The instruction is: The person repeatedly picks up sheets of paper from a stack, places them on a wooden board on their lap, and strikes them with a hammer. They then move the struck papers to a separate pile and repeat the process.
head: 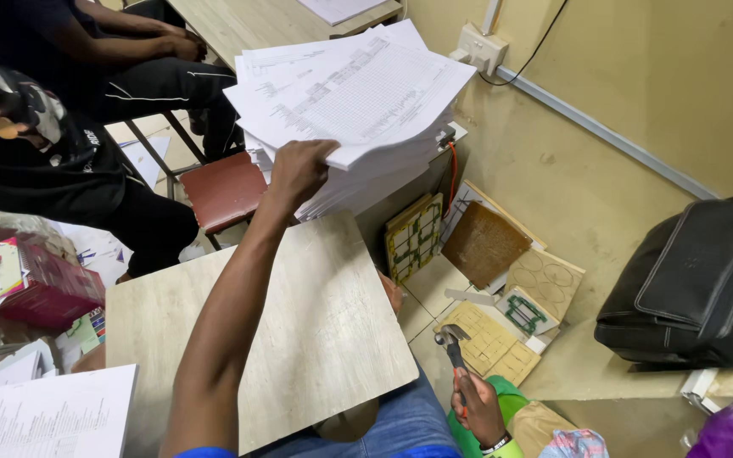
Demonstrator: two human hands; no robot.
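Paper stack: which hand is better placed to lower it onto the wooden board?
Probably the left hand: its fingers grip the paper stack above the board. The right hand holds a hammer.

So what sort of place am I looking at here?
Probably a cramped office or classroom storeroom. The left hand lifts part of a tall stack of printed sheets above a small wooden desk, the right hand holds a claw hammer, and boards lean against a yellow wall.
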